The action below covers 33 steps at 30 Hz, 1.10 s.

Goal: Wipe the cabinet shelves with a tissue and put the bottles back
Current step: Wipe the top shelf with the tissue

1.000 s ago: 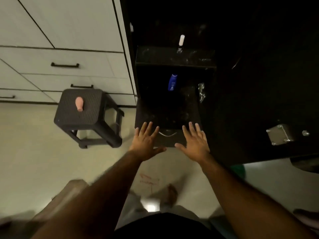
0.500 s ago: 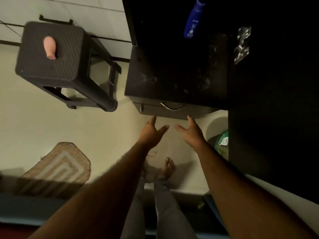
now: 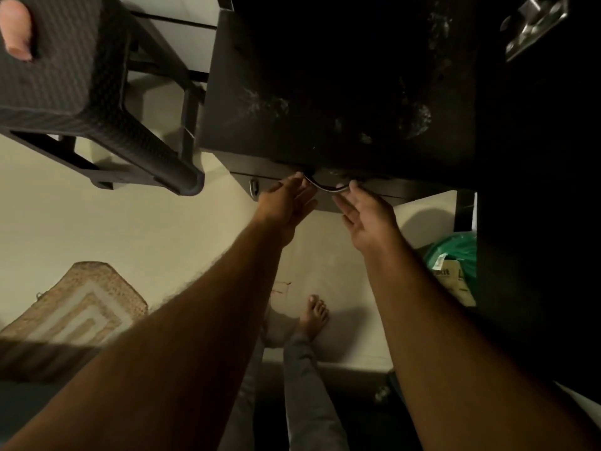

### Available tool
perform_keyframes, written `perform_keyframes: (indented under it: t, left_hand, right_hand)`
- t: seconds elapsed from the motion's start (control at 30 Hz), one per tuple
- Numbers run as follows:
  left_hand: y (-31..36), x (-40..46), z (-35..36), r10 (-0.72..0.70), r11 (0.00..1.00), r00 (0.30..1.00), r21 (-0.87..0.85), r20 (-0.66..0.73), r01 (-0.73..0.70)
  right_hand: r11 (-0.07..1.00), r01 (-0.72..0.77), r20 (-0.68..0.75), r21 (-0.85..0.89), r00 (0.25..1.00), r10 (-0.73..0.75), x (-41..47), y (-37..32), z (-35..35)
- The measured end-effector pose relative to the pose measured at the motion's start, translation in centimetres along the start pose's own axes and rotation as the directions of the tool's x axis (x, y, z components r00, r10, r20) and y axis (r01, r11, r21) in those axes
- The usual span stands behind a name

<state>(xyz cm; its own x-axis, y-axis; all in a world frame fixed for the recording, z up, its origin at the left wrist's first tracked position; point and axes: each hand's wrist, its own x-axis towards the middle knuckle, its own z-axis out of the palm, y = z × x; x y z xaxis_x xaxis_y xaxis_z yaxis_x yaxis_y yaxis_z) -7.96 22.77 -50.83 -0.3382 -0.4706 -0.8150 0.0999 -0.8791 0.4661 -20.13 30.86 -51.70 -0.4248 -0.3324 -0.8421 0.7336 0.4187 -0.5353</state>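
Both hands, left hand [image 3: 286,198] and right hand [image 3: 367,216], fingers loose, reach the stiff metal drawer handle [image 3: 327,187], best held mid-curve.

Both hands [image 3: 286,203] (fingers straight) at drawer handle [image 3: 327,187]

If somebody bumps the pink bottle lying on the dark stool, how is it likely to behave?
The pink bottle lies on its side on the dark stool, and its body looks rounded, so it would probably roll rather than tip. The seat shows a woven-looking texture, which may slow it a little. It seems small, so likely light; how full it is cannot be told.
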Motion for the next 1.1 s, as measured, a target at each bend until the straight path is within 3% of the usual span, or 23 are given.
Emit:
perform_keyframes:
  t: [0.2,0.27,0.3,0.33,0.4,0.43,0.5,0.57,0.6,0.67,0.73,0.8,1.1]
  left_hand:
    - [-0.6,-2.2,-0.6,0.025,0.994,0.999,0.111,-0.042,-0.021]
    - [-0.6,-4.1,-0.7,0.057,0.959,0.997,0.28,-0.06,-0.038]
    - [-0.7,-5.1,-0.8,0.111,0.895,0.991,0.44,-0.07,-0.069]
    - [-0.9,-6.3,-0.9,0.221,0.759,0.973,0.638,-0.065,-0.13]
    - [-1.4,-9.0,-1.5,0.527,0.305,0.844,0.904,0.102,-0.3]
    - [-1.3,-10.3,-1.7,0.621,0.091,0.749,0.927,0.232,-0.363]
    - [-0.6,-11.7,-2.1,0.67,-0.226,0.585,0.877,0.456,-0.425]
    - [0.4,-11.7,-2.1,0.598,-0.41,0.548,0.811,0.585,-0.418]
    - [1.0,-11.3,-1.9,0.531,-0.458,0.586,0.789,0.612,-0.409]
    - [1.6,-10.0,-1.7,0.357,-0.514,0.722,0.77,0.592,-0.378]
    - [1.6,-8.6,-2.1,0.225,-0.575,0.819,0.751,0.527,-0.325]
    - [1.4,-7.7,-2.9,0.167,-0.617,0.875,0.74,0.454,-0.267]
    - [-1.6,-10.6,-5.1,0.133,-0.605,0.91,0.759,0.392,-0.238]
  right_hand:
    - [0.999,0.0,-0.019,-0.045,1.0,0.0,-1.8,1.1,-0.6]
    - [0.992,0.006,-0.015,-0.125,1.0,-0.008,-3.0,1.6,-1.3]
    - [0.981,0.022,-0.017,-0.193,1.0,-0.026,-3.8,1.8,-1.6]
    - [0.961,0.057,-0.025,-0.272,0.997,-0.066,-4.8,2.0,-2.0]
    - [0.818,0.223,-0.058,-0.531,0.953,-0.298,-7.2,2.5,-2.7]
    - [0.651,0.331,-0.036,-0.683,0.875,-0.483,-8.5,2.6,-3.1]
    - [0.257,0.493,0.141,-0.831,0.634,-0.76,-10.9,2.3,-3.4]
    - [0.007,0.558,0.305,-0.83,0.464,-0.832,-12.2,1.1,-3.3]
    - [-0.05,0.558,0.36,-0.829,0.463,-0.81,-12.1,0.5,-3.1]
    - [-0.111,0.476,0.421,-0.873,0.616,-0.666,-11.2,-0.6,-2.7]
    - [-0.238,0.373,0.442,-0.897,0.762,-0.473,-9.7,-1.1,-2.9]
    - [-0.324,0.342,0.45,-0.882,0.815,-0.365,-8.3,-0.8,-3.5]
    - [-0.319,0.334,0.418,-0.887,0.875,-0.245,-10.3,2.8,-5.4]
